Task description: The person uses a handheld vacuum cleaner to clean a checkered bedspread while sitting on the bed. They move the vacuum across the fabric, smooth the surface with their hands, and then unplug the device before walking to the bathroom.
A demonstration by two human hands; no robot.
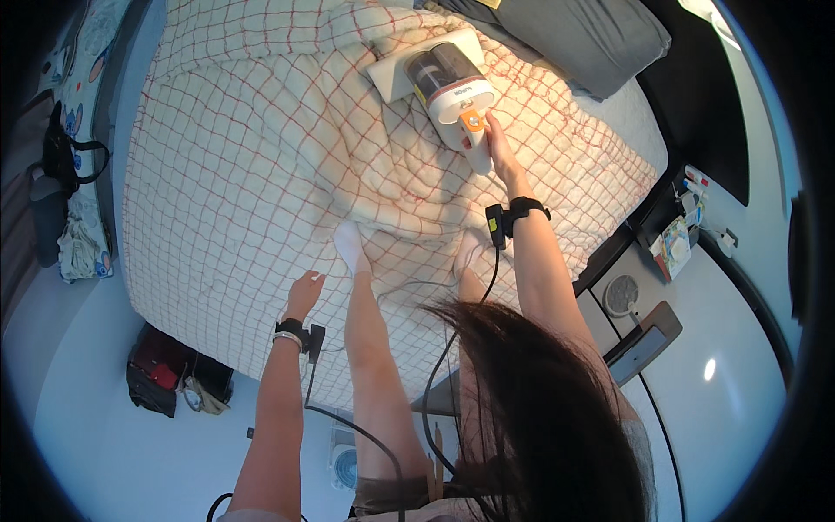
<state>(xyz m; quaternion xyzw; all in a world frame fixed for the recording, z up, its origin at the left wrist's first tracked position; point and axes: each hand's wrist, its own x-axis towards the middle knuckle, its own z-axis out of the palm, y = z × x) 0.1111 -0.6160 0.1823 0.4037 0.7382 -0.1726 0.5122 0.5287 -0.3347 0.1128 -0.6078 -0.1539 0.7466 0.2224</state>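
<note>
My right hand (499, 147) is closed around the white handle of a handheld Supor vacuum cleaner (460, 98) with a dark clear dust bin and an orange button. Its white head (391, 73) rests on a quilt (261, 143) with a red grid pattern, which lies rumpled over the bed. Over the quilt at lower left, my left hand (305, 295) holds nothing, its fingers loosely curled. Both wrists wear black straps with small cabled devices. My white-socked foot (351, 246) stands on the quilt; the other foot is partly hidden.
A grey pillow (587, 46) lies at the bed's upper right. Black cables (427, 391) hang from the wrist devices past my legs. Long dark hair hides part of the lower right. On the floor are an open bag (156, 375) with clothes and a white fan (621, 295).
</note>
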